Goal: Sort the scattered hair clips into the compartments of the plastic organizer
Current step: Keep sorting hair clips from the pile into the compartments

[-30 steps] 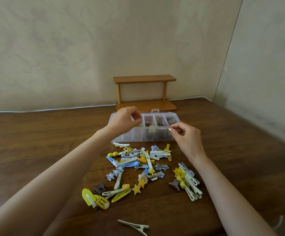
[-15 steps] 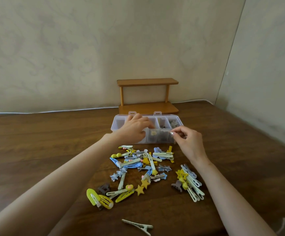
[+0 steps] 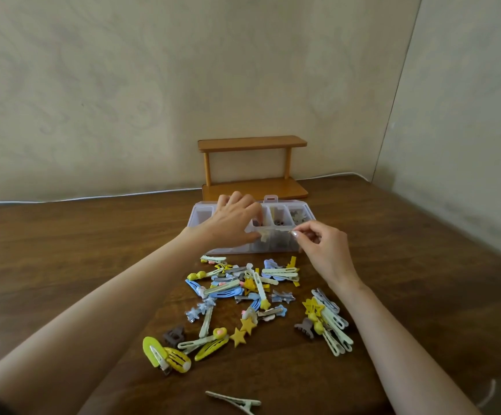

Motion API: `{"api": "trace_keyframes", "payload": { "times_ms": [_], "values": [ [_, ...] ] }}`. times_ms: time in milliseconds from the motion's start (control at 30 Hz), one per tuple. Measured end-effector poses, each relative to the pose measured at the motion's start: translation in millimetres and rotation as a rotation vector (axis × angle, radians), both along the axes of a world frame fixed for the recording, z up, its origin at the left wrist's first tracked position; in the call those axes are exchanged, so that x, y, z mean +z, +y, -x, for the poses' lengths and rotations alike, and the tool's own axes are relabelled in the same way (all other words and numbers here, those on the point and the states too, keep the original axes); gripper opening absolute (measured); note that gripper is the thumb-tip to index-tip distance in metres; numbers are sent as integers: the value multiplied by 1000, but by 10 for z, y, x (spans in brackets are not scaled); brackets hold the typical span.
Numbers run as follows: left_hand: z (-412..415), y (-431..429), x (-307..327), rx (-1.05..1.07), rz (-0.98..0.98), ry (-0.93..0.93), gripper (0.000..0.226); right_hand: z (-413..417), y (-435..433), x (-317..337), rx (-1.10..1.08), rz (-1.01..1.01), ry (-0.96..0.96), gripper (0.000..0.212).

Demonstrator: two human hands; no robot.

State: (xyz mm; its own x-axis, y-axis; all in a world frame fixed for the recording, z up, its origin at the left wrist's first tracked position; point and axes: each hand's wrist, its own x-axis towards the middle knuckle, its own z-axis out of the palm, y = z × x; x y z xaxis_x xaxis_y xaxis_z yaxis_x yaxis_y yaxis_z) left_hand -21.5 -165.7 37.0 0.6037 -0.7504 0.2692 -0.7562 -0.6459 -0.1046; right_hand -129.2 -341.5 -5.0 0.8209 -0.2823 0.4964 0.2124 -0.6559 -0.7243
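Presently left hand [image 3: 233, 223] dips into organizer [image 3: 276, 246]; right hand [image 3: 324, 250] pinches small clip [image 3: 293, 232]

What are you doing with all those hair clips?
A person is sorting hair clips into a clear plastic organizer. The left hand reaches into a middle compartment; the right hand pinches at the near rim; whether it holds a clip is unclear. Most clips lie scattered on the wooden table.

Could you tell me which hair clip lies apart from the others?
The pale alligator clip, alone nearest the camera; the rest cluster before the organizer.
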Motion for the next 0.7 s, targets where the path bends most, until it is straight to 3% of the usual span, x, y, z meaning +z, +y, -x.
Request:
{"api": "trace_keyframes", "payload": {
  "times_ms": [200, 300, 433, 700],
  "values": [
    [-30, 14, -35, -8, -48, -72, 37, 3, 4, 4, 3, 10, 5, 8],
    [-17, 10, -10, -13, -3, -32, 35, 2, -2, 2, -1, 14, 2, 8],
    [28, 17, -8, 9, -88, 13, 42, -6, 1, -1, 2, 16, 2, 9],
    [217, 197, -39, -44, 190, 64, 32, -14, -9, -8, 15, 37, 12, 8]
  ]
}}
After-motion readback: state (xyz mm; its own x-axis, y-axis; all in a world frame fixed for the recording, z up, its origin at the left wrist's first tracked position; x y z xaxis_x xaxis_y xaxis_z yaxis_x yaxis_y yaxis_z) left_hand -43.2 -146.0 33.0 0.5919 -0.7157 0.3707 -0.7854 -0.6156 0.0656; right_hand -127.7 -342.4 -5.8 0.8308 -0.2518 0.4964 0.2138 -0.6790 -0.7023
